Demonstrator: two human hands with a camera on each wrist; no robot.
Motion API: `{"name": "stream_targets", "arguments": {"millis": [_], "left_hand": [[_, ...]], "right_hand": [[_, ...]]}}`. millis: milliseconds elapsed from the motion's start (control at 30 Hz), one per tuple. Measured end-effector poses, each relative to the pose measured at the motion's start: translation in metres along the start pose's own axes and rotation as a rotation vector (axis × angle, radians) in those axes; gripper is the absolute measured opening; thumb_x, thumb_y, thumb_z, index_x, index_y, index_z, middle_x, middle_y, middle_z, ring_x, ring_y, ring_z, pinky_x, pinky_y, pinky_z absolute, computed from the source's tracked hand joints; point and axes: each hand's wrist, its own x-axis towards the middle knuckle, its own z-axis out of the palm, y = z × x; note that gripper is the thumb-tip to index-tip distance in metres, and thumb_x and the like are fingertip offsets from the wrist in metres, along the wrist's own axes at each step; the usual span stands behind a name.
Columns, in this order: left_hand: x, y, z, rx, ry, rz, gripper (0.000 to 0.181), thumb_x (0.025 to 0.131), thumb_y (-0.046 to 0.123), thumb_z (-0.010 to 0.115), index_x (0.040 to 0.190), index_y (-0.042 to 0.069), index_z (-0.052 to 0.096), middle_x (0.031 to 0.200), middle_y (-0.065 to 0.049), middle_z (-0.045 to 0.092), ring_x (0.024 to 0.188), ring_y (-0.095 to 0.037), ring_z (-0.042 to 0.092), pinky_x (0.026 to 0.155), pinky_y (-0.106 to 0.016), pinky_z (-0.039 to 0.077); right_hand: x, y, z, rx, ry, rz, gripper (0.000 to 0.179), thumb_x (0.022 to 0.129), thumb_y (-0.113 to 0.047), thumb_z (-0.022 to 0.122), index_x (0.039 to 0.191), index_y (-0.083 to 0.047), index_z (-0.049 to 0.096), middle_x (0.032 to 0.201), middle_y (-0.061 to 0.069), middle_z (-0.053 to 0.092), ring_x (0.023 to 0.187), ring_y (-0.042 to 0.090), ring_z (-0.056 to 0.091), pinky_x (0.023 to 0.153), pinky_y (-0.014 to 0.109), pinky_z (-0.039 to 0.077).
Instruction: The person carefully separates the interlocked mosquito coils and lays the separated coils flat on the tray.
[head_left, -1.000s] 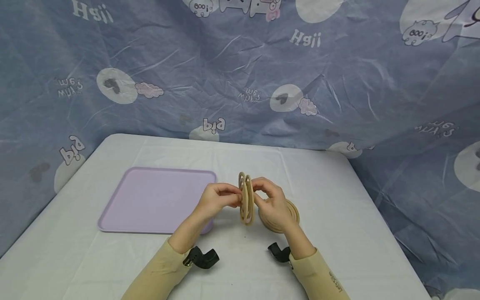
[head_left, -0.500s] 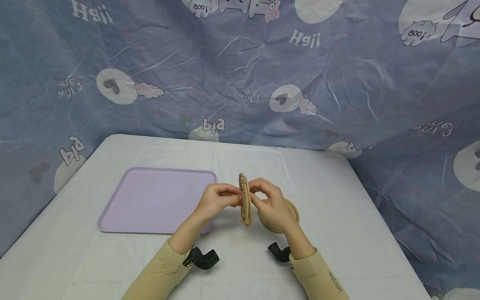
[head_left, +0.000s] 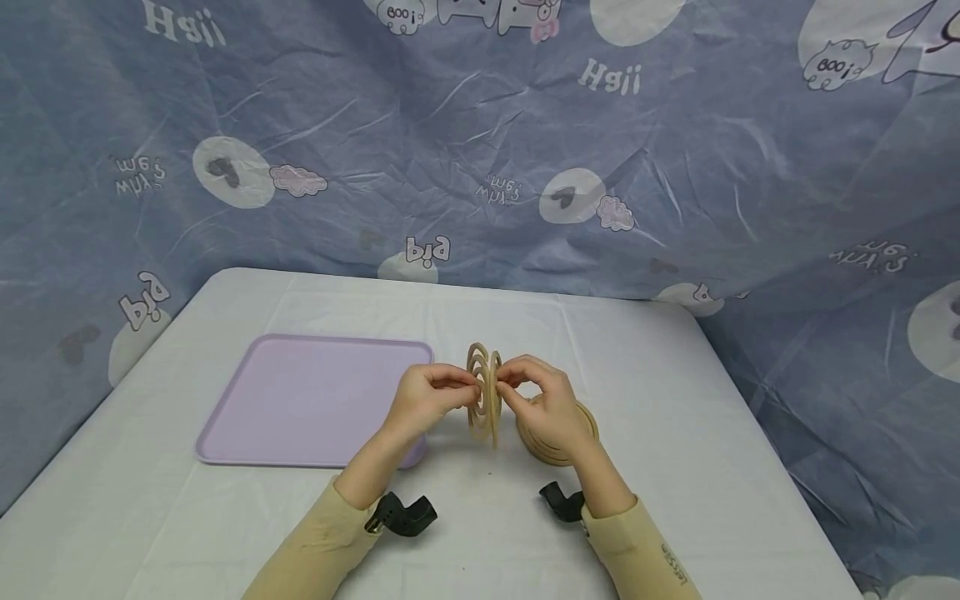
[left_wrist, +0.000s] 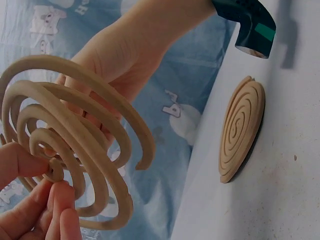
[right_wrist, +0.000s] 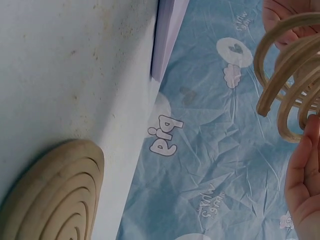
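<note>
In the head view my left hand [head_left: 427, 400] and right hand [head_left: 546, 410] face each other above the table, with a spiral mosquito coil pair [left_wrist: 100, 192] upright between them. The tan spirals are pulled apart sideways, their rings fanned out and still overlapping in the left wrist view. My left thumb and fingers [left_wrist: 35, 215] pinch the centre of the nearer spiral. From the other side, my right fingertips pinch the other spiral, the grip partly hidden behind the rings. More mosquito coils [head_left: 551, 456] lie flat in a stack under my right hand.
A lilac tray [head_left: 315, 400] lies on the left of the white-covered table [head_left: 637, 358], its right edge close to my left hand. Crumbs dot the cloth. A blue patterned curtain [head_left: 450, 167] hangs behind the table, and a black camera mount sits at each wrist.
Half a second ago the spirals were pressed together into one thin disc. Now they are spread apart, the left one drawn slightly left by my left hand. The stack has not moved.
</note>
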Motion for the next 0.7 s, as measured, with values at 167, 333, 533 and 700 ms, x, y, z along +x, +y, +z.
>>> {"name": "stream_targets", "arguments": {"millis": [167, 333, 533, 700], "left_hand": [[-0.008, 0.022, -0.001, 0.075, 0.033, -0.008, 0.012, 0.078, -0.002, 0.069, 0.087, -0.01, 0.07, 0.079, -0.016, 0.07, 0.066, -0.007, 0.063, 0.064, -0.022, 0.051], [0.0, 0.004, -0.002, 0.097, 0.07, 0.007, 0.012, 0.077, 0.0, 0.072, 0.087, -0.007, 0.071, 0.081, -0.014, 0.07, 0.068, -0.007, 0.063, 0.065, -0.023, 0.05], [0.004, -0.007, -0.001, 0.051, 0.077, 0.036, 0.012, 0.077, 0.002, 0.073, 0.087, -0.004, 0.072, 0.084, -0.012, 0.071, 0.072, -0.012, 0.066, 0.067, -0.025, 0.052], [0.004, -0.009, 0.001, 0.009, 0.057, 0.064, 0.011, 0.077, 0.0, 0.072, 0.087, -0.005, 0.071, 0.084, -0.012, 0.07, 0.073, -0.015, 0.067, 0.068, -0.027, 0.054]], "right_hand": [[0.0, 0.001, -0.002, -0.04, 0.017, -0.004, 0.016, 0.075, 0.017, 0.068, 0.086, 0.006, 0.063, 0.081, 0.015, 0.064, 0.07, 0.024, 0.061, 0.064, 0.039, 0.053], [0.001, 0.002, -0.002, -0.049, 0.024, 0.0, 0.015, 0.074, 0.016, 0.068, 0.086, 0.007, 0.064, 0.08, 0.015, 0.065, 0.069, 0.025, 0.062, 0.064, 0.037, 0.053], [0.001, 0.001, -0.003, -0.031, 0.021, 0.036, 0.015, 0.074, 0.016, 0.068, 0.086, 0.007, 0.064, 0.081, 0.017, 0.065, 0.071, 0.027, 0.062, 0.065, 0.039, 0.053], [0.001, 0.002, -0.004, -0.007, 0.02, 0.033, 0.015, 0.075, 0.016, 0.068, 0.086, 0.007, 0.065, 0.082, 0.017, 0.065, 0.073, 0.027, 0.062, 0.067, 0.038, 0.053]]}}
